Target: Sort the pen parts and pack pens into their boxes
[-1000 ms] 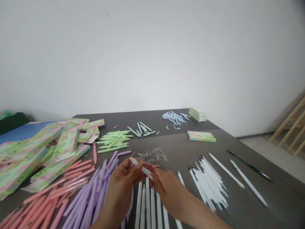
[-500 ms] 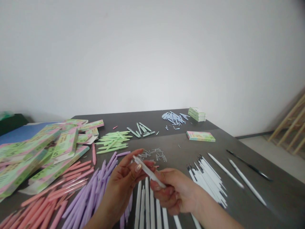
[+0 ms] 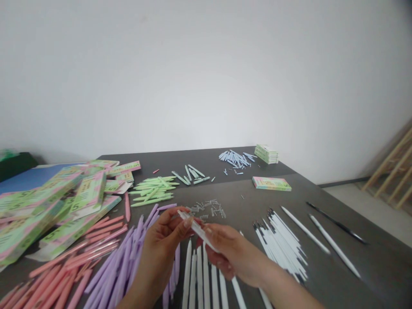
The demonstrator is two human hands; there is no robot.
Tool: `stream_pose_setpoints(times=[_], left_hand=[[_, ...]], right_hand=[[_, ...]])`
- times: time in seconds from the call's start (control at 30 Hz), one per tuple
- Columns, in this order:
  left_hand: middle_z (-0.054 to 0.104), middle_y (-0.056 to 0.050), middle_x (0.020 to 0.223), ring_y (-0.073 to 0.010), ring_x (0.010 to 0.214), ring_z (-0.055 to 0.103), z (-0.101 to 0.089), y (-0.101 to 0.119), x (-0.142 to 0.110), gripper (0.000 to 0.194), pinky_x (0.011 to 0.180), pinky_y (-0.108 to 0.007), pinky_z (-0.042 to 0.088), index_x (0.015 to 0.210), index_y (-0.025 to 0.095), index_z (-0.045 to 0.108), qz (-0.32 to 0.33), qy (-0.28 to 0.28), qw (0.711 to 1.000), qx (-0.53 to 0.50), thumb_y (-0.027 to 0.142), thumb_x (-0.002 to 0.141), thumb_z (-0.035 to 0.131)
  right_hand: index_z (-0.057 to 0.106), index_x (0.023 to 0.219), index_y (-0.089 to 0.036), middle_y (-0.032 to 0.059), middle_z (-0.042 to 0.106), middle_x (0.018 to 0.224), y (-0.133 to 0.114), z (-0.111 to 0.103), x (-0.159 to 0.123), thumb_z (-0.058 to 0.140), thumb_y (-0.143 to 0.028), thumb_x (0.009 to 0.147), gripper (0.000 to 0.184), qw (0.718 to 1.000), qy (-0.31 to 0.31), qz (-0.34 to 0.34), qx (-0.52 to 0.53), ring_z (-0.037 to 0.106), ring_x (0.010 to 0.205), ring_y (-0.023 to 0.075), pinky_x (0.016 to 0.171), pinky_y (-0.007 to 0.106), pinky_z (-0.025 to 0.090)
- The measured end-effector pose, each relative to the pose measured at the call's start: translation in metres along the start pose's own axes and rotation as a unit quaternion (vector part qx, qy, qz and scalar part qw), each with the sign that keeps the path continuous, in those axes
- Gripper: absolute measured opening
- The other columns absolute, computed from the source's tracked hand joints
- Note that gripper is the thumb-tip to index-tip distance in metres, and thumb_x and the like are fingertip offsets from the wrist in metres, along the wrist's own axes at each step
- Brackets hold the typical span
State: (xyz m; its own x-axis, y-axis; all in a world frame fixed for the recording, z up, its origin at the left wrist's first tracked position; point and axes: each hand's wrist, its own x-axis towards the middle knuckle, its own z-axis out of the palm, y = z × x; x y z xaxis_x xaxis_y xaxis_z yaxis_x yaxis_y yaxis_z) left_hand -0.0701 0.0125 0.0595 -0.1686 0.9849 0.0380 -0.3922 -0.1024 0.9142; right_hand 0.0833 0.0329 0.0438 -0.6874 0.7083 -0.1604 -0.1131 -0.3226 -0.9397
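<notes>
A white pen barrel is held at a slant between both hands, above the table. My left hand pinches its upper end between thumb and fingers. Around its lower part my right hand is closed, the thumb lying along the barrel. Below the hands lies a row of white pen barrels, partly covered by my right hand and forearm. Just beyond the fingers, small clear pieces are scattered on the dark table.
At left are pen boxes, pink pens and purple pens. Green pens and blue pens lie farther back. On the right are white refills, loose white pens, a black pen and stacked boxes.
My right hand has slid up along the barrel, closer to my left hand. My left fingers have closed in more around the upper end.
</notes>
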Motion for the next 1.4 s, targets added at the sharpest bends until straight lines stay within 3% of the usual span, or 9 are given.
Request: stream_pose_setpoints(times=[0.1, 0.23, 0.4, 0.5, 0.7, 0.9, 1.13, 1.27, 1.4], left_hand=[[0.072, -0.005, 0.075, -0.0207, 0.072, 0.067, 0.004, 0.003, -0.002, 0.024, 0.067, -0.029, 0.051, 0.090, 0.017, 0.061, -0.010, 0.003, 1.000, -0.013, 0.020, 0.068, 0.069], [0.072, -0.008, 0.083, -0.0210, 0.077, 0.067, 0.003, 0.002, -0.002, 0.036, 0.073, -0.031, 0.050, 0.104, 0.018, 0.059, -0.057, -0.051, 0.996, -0.038, 0.020, 0.069, 0.068], [0.071, -0.006, 0.072, -0.0174, 0.061, 0.065, -0.005, -0.005, 0.001, 0.015, 0.061, -0.028, 0.051, 0.083, 0.016, 0.062, -0.076, -0.053, 0.995, -0.043, 0.018, 0.069, 0.067], [0.070, -0.005, 0.068, -0.0156, 0.055, 0.063, -0.006, -0.006, 0.002, 0.013, 0.053, -0.026, 0.049, 0.079, 0.016, 0.061, -0.077, -0.040, 0.996, -0.031, 0.018, 0.069, 0.067], [0.067, -0.002, 0.062, -0.0137, 0.055, 0.061, -0.003, -0.005, 0.004, 0.011, 0.057, -0.025, 0.049, 0.069, 0.014, 0.060, -0.055, -0.019, 0.998, -0.011, 0.021, 0.067, 0.069], [0.065, -0.001, 0.059, -0.0122, 0.054, 0.059, -0.003, -0.006, 0.004, 0.014, 0.057, -0.024, 0.048, 0.064, 0.014, 0.059, -0.051, 0.000, 0.999, -0.010, 0.023, 0.066, 0.070], [0.064, 0.000, 0.057, -0.0095, 0.049, 0.056, -0.004, -0.009, 0.007, 0.016, 0.048, -0.020, 0.044, 0.063, 0.014, 0.057, -0.056, 0.001, 0.998, -0.018, 0.024, 0.067, 0.069], [0.061, 0.003, 0.054, -0.0076, 0.051, 0.055, -0.004, -0.009, 0.008, 0.019, 0.052, -0.018, 0.045, 0.060, 0.014, 0.055, -0.052, 0.039, 0.998, -0.011, 0.022, 0.064, 0.072], [0.060, 0.004, 0.053, -0.0081, 0.051, 0.056, -0.004, -0.007, 0.008, 0.020, 0.055, -0.019, 0.046, 0.059, 0.014, 0.056, -0.056, 0.056, 0.997, -0.001, 0.023, 0.062, 0.073]], right_hand=[[0.052, 0.088, -0.017, -0.0083, 0.040, 0.055, 0.003, -0.001, 0.000, 0.056, -0.046, 0.080, 0.030, 0.999, -0.013, -0.031, -0.043, 0.029, 0.034, 0.0013, 0.030, 0.013, 0.020], [0.053, 0.079, -0.016, -0.0082, 0.035, 0.051, 0.005, -0.002, 0.000, 0.052, -0.047, 0.082, 0.031, 0.996, -0.070, 0.021, 0.043, 0.024, 0.034, 0.0022, 0.029, 0.014, 0.018], [0.056, 0.086, -0.014, -0.0080, 0.033, 0.051, -0.002, -0.001, -0.002, 0.044, -0.051, 0.085, 0.038, 0.984, -0.119, 0.082, 0.109, 0.019, 0.035, 0.0024, 0.030, 0.015, 0.013], [0.054, 0.087, -0.016, -0.0081, 0.033, 0.055, -0.003, 0.000, -0.003, 0.050, -0.045, 0.084, 0.030, 0.985, -0.110, 0.083, 0.103, 0.020, 0.037, 0.0019, 0.032, 0.015, 0.013], [0.053, 0.087, -0.017, -0.0070, 0.038, 0.059, 0.004, 0.001, -0.003, 0.048, -0.050, 0.083, 0.034, 0.998, -0.018, 0.013, -0.058, 0.029, 0.038, 0.0016, 0.034, 0.015, 0.022], [0.053, 0.083, -0.018, -0.0091, 0.030, 0.055, -0.005, 0.002, -0.005, 0.053, -0.047, 0.081, 0.029, 0.992, -0.063, 0.078, 0.081, 0.018, 0.038, 0.0014, 0.033, 0.014, 0.011], [0.057, 0.092, -0.016, -0.0083, 0.029, 0.056, -0.006, -0.001, -0.005, 0.053, -0.040, 0.083, 0.025, 0.982, -0.105, 0.079, 0.137, 0.016, 0.039, 0.0023, 0.032, 0.014, 0.010], [0.053, 0.084, -0.019, -0.0085, 0.030, 0.056, -0.005, 0.002, -0.004, 0.051, -0.041, 0.084, 0.022, 0.989, -0.080, 0.082, 0.090, 0.017, 0.038, 0.0024, 0.033, 0.014, 0.011], [0.051, 0.084, -0.019, -0.0074, 0.033, 0.057, -0.002, 0.004, -0.002, 0.040, -0.046, 0.088, 0.029, 0.995, -0.024, 0.023, -0.091, 0.023, 0.039, 0.0041, 0.035, 0.017, 0.019]])
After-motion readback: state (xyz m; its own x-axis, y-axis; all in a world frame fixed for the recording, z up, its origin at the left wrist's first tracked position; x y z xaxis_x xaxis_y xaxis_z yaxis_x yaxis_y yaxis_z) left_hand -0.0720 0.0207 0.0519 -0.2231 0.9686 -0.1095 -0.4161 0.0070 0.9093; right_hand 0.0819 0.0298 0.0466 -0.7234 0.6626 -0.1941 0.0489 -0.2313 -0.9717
